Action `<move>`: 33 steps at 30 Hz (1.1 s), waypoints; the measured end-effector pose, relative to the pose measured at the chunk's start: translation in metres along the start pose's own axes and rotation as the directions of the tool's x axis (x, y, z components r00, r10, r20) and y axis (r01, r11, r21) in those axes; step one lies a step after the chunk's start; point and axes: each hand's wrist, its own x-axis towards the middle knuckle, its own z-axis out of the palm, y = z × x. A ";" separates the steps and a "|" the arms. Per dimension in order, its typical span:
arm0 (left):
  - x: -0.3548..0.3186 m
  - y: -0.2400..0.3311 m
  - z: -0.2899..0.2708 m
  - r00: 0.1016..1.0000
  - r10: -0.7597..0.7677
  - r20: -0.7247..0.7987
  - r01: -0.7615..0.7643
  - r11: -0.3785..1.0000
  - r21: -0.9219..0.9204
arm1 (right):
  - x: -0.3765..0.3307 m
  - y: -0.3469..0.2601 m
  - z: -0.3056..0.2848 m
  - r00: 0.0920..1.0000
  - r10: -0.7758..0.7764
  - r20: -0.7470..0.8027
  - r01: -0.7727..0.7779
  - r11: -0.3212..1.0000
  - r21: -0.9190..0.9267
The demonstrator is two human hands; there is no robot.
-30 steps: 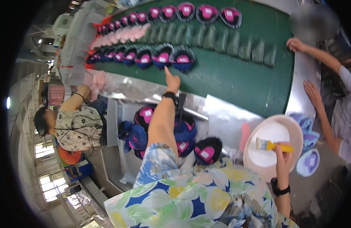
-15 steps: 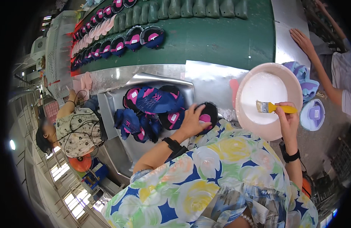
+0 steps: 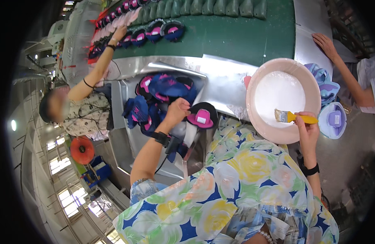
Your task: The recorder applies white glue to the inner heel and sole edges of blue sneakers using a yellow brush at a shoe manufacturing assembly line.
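Gripping a flat, yellow-handled brush (image 3: 291, 117) with pale bristles, the right hand (image 3: 308, 132) holds it above white liquid (image 3: 280, 95) in a round, pale pink basin (image 3: 314, 91). The left hand (image 3: 177, 112) has narrowly bunched fingers beside a dark-and-pink fabric shoe upper (image 3: 203, 115), near a blue-and-pink pile of shoes (image 3: 167, 84); whether they pinch it, I cannot tell.

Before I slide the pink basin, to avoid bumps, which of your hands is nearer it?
Right. The right hand holds a paintbrush over the pink basin, by its right rim; the left hand is off to its left, beside a shoe upper.
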 end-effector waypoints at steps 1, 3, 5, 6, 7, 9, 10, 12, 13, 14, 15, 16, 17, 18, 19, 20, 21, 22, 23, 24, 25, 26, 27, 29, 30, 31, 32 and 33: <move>-0.004 0.001 -0.002 0.998 0.029 0.061 -0.016 0.981 -0.193 | -0.001 -0.002 0.000 1.000 0.009 0.007 -0.009 1.000 -0.030; -0.018 0.023 -0.021 1.000 0.010 -0.018 -0.015 0.947 -0.320 | -0.006 -0.001 -0.002 0.999 0.042 0.017 -0.041 0.996 -0.085; -0.019 0.002 -0.059 0.965 0.006 -0.261 -0.151 0.828 -0.540 | -0.003 0.002 -0.002 0.996 0.081 0.046 -0.076 0.991 -0.112; -0.018 -0.009 -0.078 0.895 -0.050 -0.443 -0.253 0.761 -0.597 | -0.003 0.006 -0.002 0.995 0.081 0.064 -0.074 0.992 -0.104; -0.017 -0.020 -0.091 0.789 -0.124 -0.602 -0.366 0.691 -0.623 | -0.003 0.007 0.002 0.992 0.099 0.076 -0.091 0.991 -0.101; -0.008 -0.046 -0.099 0.431 -0.131 -0.893 -0.305 0.910 -0.281 | 0.000 0.006 0.011 0.987 0.134 0.092 -0.125 0.987 -0.099; -0.005 -0.047 -0.090 0.347 0.111 -0.931 -0.223 0.974 0.033 | 0.003 0.005 0.017 0.983 0.154 0.097 -0.144 0.984 -0.101; -0.023 0.018 -0.035 0.625 0.245 -0.741 -0.303 0.951 0.060 | 0.000 -0.005 0.033 0.976 0.202 0.084 -0.191 0.974 -0.122; -0.033 0.040 -0.013 0.826 0.334 -0.454 -0.256 0.940 0.225 | -0.003 -0.010 0.036 0.975 0.196 0.100 -0.178 0.970 -0.165; -0.023 0.021 0.021 0.706 0.705 -0.070 -0.537 0.597 0.596 | -0.001 -0.015 0.040 0.978 0.167 0.123 -0.141 0.971 -0.196; -0.028 0.018 0.073 0.850 0.474 0.230 -0.526 0.745 0.409 | 0.006 -0.020 0.046 0.982 0.124 0.145 -0.090 0.971 -0.224; -0.033 0.034 0.102 0.734 0.354 0.580 -0.621 0.695 0.362 | 0.009 -0.026 0.052 0.981 0.127 0.146 -0.101 0.979 -0.176; -0.041 0.051 0.130 0.573 0.213 0.791 -0.700 0.629 0.338 | 0.014 -0.030 0.053 0.984 0.111 0.141 -0.086 0.981 -0.173; -0.034 0.019 0.186 0.524 0.047 0.850 -0.635 0.686 0.354 | 0.018 -0.033 0.056 0.986 0.093 0.138 -0.068 0.982 -0.178; -0.032 -0.028 0.225 0.616 0.268 0.741 -0.695 0.628 0.350 | 0.021 -0.034 0.057 0.989 0.080 0.128 -0.057 0.983 -0.173; -0.027 -0.055 0.253 0.648 0.486 0.586 -0.746 0.560 0.360 | 0.022 -0.035 0.059 0.991 0.092 0.101 -0.077 0.987 -0.143; -0.014 -0.047 0.266 0.760 0.386 0.523 -0.634 0.618 0.465 | 0.024 -0.029 0.051 0.990 0.075 0.117 -0.049 0.975 -0.216; 0.010 -0.051 0.273 0.842 0.295 0.452 -0.513 0.698 0.500 | 0.020 -0.025 0.046 0.996 0.054 0.076 -0.037 0.978 -0.203; 0.030 -0.061 0.282 0.910 0.184 0.371 -0.366 0.776 0.514 | 0.017 -0.025 0.044 0.998 0.040 0.052 -0.029 0.980 -0.195; 0.041 -0.079 0.291 0.989 0.027 0.145 -0.094 0.874 0.478 | 0.016 -0.026 0.042 0.997 0.058 0.044 -0.050 0.985 -0.165; 0.039 -0.097 0.287 0.983 -0.158 0.097 0.093 0.872 0.480 | 0.014 -0.028 0.038 0.995 0.087 0.043 -0.080 0.987 -0.142; 0.036 -0.131 0.279 0.980 -0.076 0.181 -0.022 0.875 0.484 | 0.012 -0.029 0.034 0.993 0.110 0.053 -0.103 0.988 -0.111; 0.031 -0.140 0.264 0.982 -0.080 0.174 0.000 0.909 0.417 | 0.010 -0.025 0.029 0.992 0.113 0.057 -0.108 0.990 -0.087; 0.007 -0.136 0.239 0.956 -0.204 0.209 0.052 0.823 0.565 | 0.009 -0.016 0.021 0.992 0.095 0.083 -0.092 0.995 -0.040; 0.007 -0.218 0.273 0.921 -0.302 0.246 0.112 0.810 0.576 | 0.011 -0.025 0.017 0.987 0.118 0.107 -0.119 0.993 0.005; -0.005 -0.213 0.282 0.912 -0.337 0.234 0.198 0.861 0.469 | 0.012 -0.028 0.017 0.986 0.109 0.123 -0.110 0.994 -0.001; -0.024 -0.205 0.286 0.894 -0.379 0.238 0.280 0.888 0.364 | 0.017 -0.030 0.015 0.983 0.080 0.166 -0.081 0.997 0.000; -0.049 -0.203 0.298 0.874 -0.418 0.246 0.347 0.893 0.285 | 0.018 -0.030 0.010 0.976 0.067 0.207 -0.068 0.998 -0.002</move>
